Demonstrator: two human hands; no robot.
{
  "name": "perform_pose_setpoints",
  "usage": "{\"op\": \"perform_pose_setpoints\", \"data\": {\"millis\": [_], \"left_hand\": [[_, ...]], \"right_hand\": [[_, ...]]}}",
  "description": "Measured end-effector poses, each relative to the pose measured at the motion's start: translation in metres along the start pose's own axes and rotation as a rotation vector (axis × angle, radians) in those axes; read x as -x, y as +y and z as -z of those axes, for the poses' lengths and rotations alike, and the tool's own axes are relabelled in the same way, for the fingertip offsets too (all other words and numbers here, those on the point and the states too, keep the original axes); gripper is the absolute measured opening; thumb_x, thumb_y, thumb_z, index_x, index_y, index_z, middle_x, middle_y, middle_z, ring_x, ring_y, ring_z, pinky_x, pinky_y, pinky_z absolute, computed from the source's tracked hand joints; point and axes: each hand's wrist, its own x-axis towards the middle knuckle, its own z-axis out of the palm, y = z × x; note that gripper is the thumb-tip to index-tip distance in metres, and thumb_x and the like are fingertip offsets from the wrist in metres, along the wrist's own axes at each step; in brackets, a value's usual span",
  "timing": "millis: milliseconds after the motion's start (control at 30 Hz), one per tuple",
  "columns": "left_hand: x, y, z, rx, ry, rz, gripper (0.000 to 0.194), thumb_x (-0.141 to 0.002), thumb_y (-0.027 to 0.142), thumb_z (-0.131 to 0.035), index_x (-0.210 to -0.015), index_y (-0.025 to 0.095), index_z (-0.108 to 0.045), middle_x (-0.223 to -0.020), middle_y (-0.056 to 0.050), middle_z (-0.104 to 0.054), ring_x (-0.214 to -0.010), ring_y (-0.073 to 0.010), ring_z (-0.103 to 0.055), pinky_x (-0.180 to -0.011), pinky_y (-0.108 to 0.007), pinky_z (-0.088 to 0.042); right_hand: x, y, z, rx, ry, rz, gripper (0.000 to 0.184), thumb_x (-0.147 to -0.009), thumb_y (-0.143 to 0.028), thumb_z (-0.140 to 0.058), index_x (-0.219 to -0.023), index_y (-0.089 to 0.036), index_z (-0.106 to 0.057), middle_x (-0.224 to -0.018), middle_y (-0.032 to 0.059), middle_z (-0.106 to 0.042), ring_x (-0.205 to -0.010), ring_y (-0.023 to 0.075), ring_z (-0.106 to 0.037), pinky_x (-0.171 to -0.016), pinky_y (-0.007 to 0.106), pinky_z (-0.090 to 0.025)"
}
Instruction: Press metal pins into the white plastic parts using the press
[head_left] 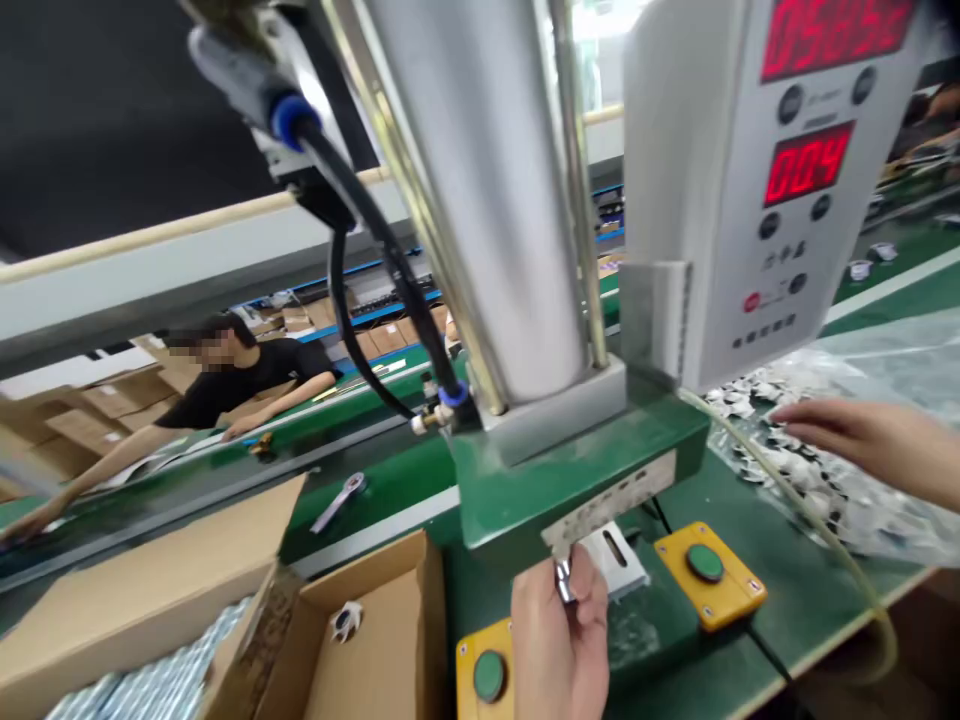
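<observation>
My left hand is closed in a pinch on a small shiny metal part, held just under the green press head and above the metal fixture plate. My right hand reaches left with fingers stretched over a pile of small black-and-white parts lying on clear plastic; it holds nothing that I can see. Two yellow boxes with green push buttons sit on the bench, one beside my left hand and one to the right of the fixture.
The press cylinder and a grey control box with red digits fill the top. Open cardboard boxes stand at the lower left, one holding a single small part. Another person leans over a green conveyor behind.
</observation>
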Motion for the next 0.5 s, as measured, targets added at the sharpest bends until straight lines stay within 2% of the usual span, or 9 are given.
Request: {"op": "perform_pose_setpoints", "data": {"millis": [67, 167, 300, 400, 500], "left_hand": [[-0.007, -0.007, -0.006, 0.064, -0.062, 0.006, 0.023, -0.065, 0.025, -0.075, -0.067, 0.009, -0.058, -0.049, 0.006, -0.035, -0.042, -0.0023, -0.027, -0.037, -0.014, -0.022], [-0.013, -0.013, -0.007, 0.191, -0.112, 0.006, 0.017, -0.068, 0.018, -0.072, -0.072, 0.009, -0.059, -0.053, 0.006, -0.035, -0.043, -0.0020, -0.029, -0.037, -0.013, -0.022], [-0.014, -0.016, -0.014, 0.237, -0.119, 0.067, 0.019, -0.065, 0.016, -0.074, -0.066, 0.010, -0.056, -0.049, 0.007, -0.032, -0.040, -0.0017, -0.024, -0.036, -0.013, -0.020], [-0.012, -0.019, -0.017, 0.106, -0.073, 0.070, 0.024, -0.069, 0.021, -0.068, -0.056, 0.015, -0.049, -0.042, 0.006, -0.032, -0.035, -0.0027, -0.019, -0.033, -0.015, -0.017], [-0.007, -0.016, -0.006, -0.061, 0.002, 0.073, 0.035, -0.079, 0.035, -0.056, -0.051, 0.016, -0.048, -0.033, 0.006, -0.029, -0.030, -0.0031, -0.019, -0.031, -0.014, -0.015]], "right_hand": [[-0.018, 0.017, -0.012, 0.064, -0.116, 0.103, 0.027, -0.094, -0.031, -0.039, -0.101, -0.020, -0.063, -0.101, 0.0044, -0.057, -0.091, 0.0190, -0.053, -0.077, 0.030, -0.035], [-0.029, 0.023, -0.039, 0.132, -0.189, 0.176, 0.035, -0.095, -0.022, -0.029, -0.108, -0.017, -0.061, -0.102, 0.0072, -0.054, -0.088, 0.0198, -0.051, -0.075, 0.032, -0.034], [-0.038, 0.027, -0.067, 0.203, -0.229, 0.149, 0.022, -0.091, -0.018, -0.043, -0.104, -0.017, -0.060, -0.091, 0.0058, -0.054, -0.075, 0.0179, -0.052, -0.066, 0.031, -0.037], [-0.043, 0.031, -0.072, 0.195, -0.218, 0.132, 0.027, -0.093, -0.020, -0.036, -0.096, -0.016, -0.062, -0.086, 0.0059, -0.055, -0.074, 0.0181, -0.054, -0.065, 0.031, -0.037], [-0.037, 0.026, -0.056, 0.184, -0.141, 0.102, 0.037, -0.096, -0.032, -0.027, -0.110, -0.015, -0.057, -0.103, 0.0100, -0.053, -0.083, 0.0205, -0.054, -0.068, 0.033, -0.037]]}}
